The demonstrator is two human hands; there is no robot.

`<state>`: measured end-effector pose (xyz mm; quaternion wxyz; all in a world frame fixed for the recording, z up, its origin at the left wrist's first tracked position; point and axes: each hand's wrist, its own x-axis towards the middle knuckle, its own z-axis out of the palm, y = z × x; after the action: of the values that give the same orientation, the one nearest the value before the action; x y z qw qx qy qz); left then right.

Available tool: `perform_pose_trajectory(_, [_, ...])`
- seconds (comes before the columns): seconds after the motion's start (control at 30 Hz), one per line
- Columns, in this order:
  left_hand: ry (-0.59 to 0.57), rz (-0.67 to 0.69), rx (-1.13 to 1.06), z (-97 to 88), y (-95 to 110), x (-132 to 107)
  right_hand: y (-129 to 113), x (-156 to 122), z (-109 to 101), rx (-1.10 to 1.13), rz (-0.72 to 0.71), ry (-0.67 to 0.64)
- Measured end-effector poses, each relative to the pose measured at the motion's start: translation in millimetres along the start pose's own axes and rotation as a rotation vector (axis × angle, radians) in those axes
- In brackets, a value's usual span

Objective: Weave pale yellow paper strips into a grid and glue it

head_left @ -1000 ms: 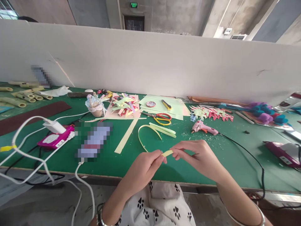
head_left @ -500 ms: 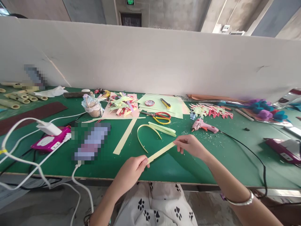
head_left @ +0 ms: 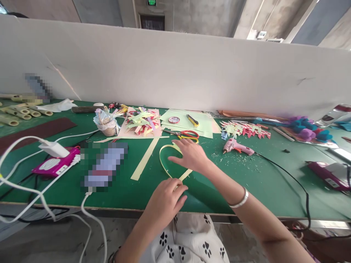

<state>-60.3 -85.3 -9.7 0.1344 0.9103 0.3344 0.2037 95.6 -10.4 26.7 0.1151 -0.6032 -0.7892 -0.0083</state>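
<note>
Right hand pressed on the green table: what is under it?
A pale yellow curved paper strip runs under the right hand, and a straight strip emerges toward the left hand. Their parts beneath the palm are hidden.

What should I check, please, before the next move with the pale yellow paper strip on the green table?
1. Left hand holds the near end of the pale yellow paper strip: ok.
2. Right hand is open, palm down, partly over the curved strip: ok.
3. Right hand gripping anything: cannot tell, the palm hides it.
4. Scissors apart from the right fingertips: cannot tell, they lie very close.
5. Glue gun apart from both hands: ok.
</note>
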Motion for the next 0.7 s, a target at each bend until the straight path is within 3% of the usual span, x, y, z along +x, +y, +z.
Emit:
perform_pose_trajectory(0.13, [0.002, -0.021, -0.063, -3.7, 1, -7, -27, 32, 28, 0.031, 0.059, -0.159])
perform_pose_trajectory(0.23, [0.026, -0.056, -0.079, -11.6, -4, -11, -32, 48, 43, 0.010, 0.101, -0.158])
perform_pose_trajectory(0.4, [0.075, -0.079, -0.117, -29.8, -8, -6, -18, 58, 49, 0.109, 0.098, -0.133])
perform_pose_trajectory(0.5, [0.163, -0.166, -0.141, -44.3, -15, 6, -7, 62, 53, 0.242, 0.105, -0.103])
perform_pose_trajectory(0.6, [0.244, -0.315, -0.284, -56.2, -34, 24, 4, 67, 54, 0.422, 0.111, -0.050])
perform_pose_trajectory(0.7, [0.236, -0.387, -0.379, -58.4, -60, 49, 14, 65, 41, 0.602, 0.094, 0.019])
